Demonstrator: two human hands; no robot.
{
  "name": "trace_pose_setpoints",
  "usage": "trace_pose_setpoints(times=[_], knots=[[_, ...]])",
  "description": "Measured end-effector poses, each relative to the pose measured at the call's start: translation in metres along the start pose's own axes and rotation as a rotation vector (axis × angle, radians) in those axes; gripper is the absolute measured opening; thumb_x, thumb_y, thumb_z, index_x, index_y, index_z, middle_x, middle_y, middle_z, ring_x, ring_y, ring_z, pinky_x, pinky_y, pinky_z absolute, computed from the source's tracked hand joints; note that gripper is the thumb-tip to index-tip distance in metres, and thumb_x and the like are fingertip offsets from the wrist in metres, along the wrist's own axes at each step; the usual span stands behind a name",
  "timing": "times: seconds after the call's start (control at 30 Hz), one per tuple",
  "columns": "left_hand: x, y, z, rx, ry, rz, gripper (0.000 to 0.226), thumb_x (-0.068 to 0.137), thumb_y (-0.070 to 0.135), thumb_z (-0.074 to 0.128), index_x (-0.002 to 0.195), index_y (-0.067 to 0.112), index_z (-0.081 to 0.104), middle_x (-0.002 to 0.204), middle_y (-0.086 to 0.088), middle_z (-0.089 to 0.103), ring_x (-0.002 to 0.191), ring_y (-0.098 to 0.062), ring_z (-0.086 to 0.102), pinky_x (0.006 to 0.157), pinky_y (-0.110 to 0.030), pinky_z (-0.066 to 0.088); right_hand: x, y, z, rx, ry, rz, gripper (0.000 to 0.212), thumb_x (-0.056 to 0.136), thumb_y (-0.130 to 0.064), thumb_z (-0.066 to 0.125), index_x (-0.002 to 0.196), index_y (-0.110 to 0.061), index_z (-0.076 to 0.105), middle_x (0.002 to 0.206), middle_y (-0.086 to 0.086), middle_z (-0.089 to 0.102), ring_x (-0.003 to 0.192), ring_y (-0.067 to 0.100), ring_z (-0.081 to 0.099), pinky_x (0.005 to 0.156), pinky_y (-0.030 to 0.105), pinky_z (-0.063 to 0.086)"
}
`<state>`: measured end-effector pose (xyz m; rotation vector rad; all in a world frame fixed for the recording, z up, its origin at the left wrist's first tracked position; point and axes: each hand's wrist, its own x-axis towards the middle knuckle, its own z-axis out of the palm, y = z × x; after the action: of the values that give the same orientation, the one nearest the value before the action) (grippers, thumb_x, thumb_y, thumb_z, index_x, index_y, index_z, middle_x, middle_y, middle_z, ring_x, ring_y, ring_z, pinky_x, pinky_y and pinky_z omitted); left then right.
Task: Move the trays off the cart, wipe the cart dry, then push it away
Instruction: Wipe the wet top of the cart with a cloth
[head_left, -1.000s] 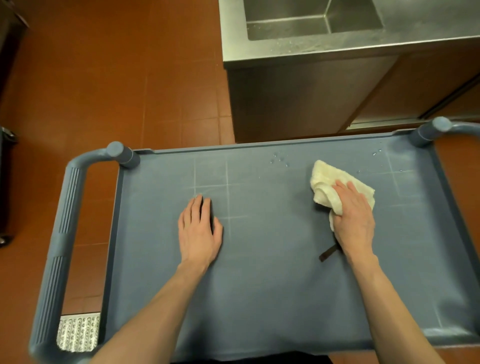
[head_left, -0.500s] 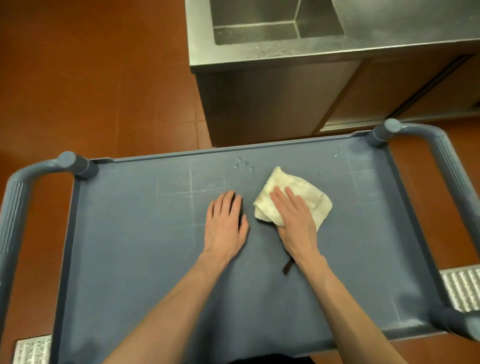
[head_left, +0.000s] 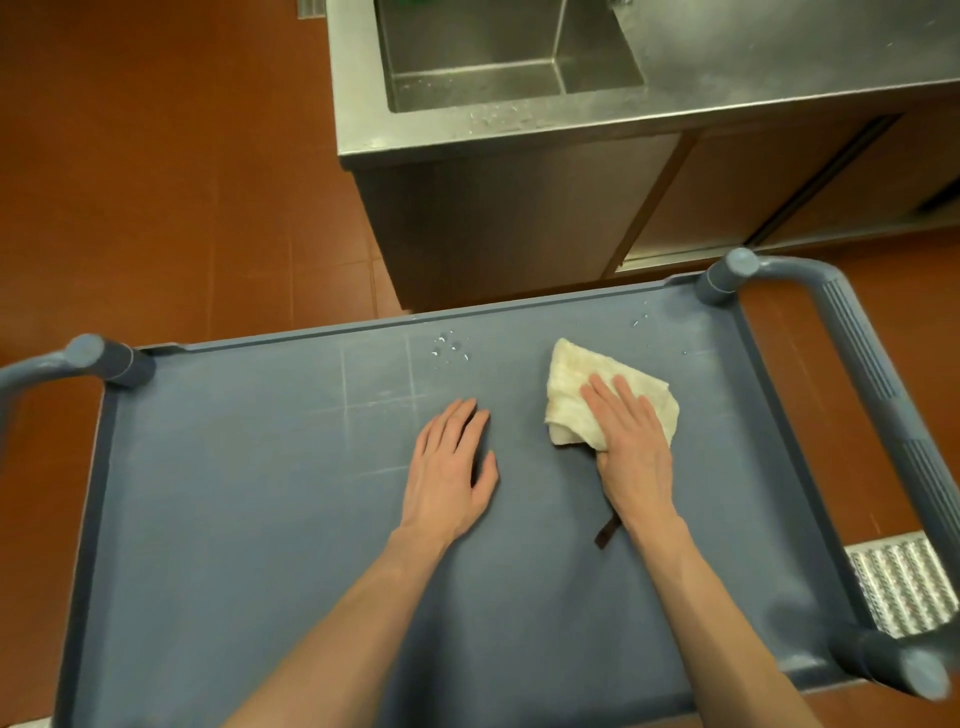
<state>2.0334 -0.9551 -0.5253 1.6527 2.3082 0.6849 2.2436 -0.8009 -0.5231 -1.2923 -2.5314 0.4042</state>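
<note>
Right hand (head_left: 631, 447) flat, fingers spread, pressing cloth (head_left: 571, 384) on cart (head_left: 260, 519). Left hand (head_left: 452, 473) flat, empty, beside it (droplets (head_left: 449, 345) far of both).

floor (head_left: 156, 182): red-brown tiles under me | ahead: stainless steel sink (head_left: 498, 57) set in steel worktop (head_left: 779, 47) | right: metal floor grate (head_left: 904, 587)

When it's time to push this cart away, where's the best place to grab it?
Probably the ribbed bar of the right-end handle, taken from above. It stands clear of the cart top between two corner posts, and the ribbing gives grip.
</note>
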Motion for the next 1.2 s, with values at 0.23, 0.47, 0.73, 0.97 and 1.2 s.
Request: trace_pose_setpoints(times=[0.23, 0.47, 0.73, 0.97, 1.2], knots=[[-0.001, -0.004, 0.003, -0.005, 0.014, -0.005, 0.052, 0.098, 0.025, 0.058, 0.148, 0.013, 0.055, 0.16, -0.005, 0.047, 0.151, -0.025, 0.041, 0.123, -0.044, 0.033, 0.011, 0.047, -0.035, -0.018, 0.049, 0.197, 0.078, 0.075, 0.021, 0.06, 0.145, -0.014, 0.057, 0.155, 0.006, 0.053, 0.15, 0.031, 0.039, 0.118, 0.056, 0.035], [0.0, -0.003, 0.005, 0.002, 0.028, -0.006, 0.052, 0.097, 0.025, 0.059, 0.148, 0.013, 0.056, 0.16, -0.006, 0.047, 0.15, -0.026, 0.042, 0.12, -0.048, 0.036, 0.016, 0.094, -0.05, -0.074, 0.131, 0.343, 0.063, 0.089, 0.006, 0.066, 0.149, -0.008, 0.052, 0.159, 0.013, 0.047, 0.149, 0.035, 0.039, 0.119, 0.052, 0.035], [0.001, 0.004, 0.006, 0.108, 0.067, -0.09, 0.065, 0.098, 0.041, 0.059, 0.155, 0.012, 0.048, 0.165, -0.009, 0.041, 0.156, -0.027, 0.033, 0.127, -0.052, 0.023, 0.028, 0.074, -0.03, -0.099, 0.161, 0.332, 0.051, 0.096, -0.009, 0.065, 0.146, -0.005, 0.053, 0.15, 0.02, 0.054, 0.142, 0.043, 0.047, 0.115, 0.054, 0.038], [0.0, 0.003, 0.006, 0.124, 0.065, -0.097, 0.067, 0.098, 0.044, 0.058, 0.157, 0.013, 0.046, 0.165, -0.006, 0.041, 0.157, -0.025, 0.032, 0.128, -0.052, 0.021, 0.044, -0.01, 0.012, 0.009, 0.14, 0.186, 0.057, 0.087, -0.001, 0.062, 0.144, -0.005, 0.056, 0.146, 0.016, 0.06, 0.142, 0.038, 0.049, 0.111, 0.053, 0.044], [0.001, 0.004, 0.003, 0.025, 0.102, -0.116, 0.065, 0.098, 0.04, 0.059, 0.156, 0.013, 0.047, 0.165, -0.005, 0.041, 0.157, -0.021, 0.031, 0.129, -0.049, 0.019, 0.045, -0.08, 0.038, 0.069, 0.028, -0.072, 0.065, 0.084, -0.006, 0.074, 0.146, -0.01, 0.056, 0.155, 0.009, 0.052, 0.149, 0.03, 0.043, 0.117, 0.049, 0.04]])
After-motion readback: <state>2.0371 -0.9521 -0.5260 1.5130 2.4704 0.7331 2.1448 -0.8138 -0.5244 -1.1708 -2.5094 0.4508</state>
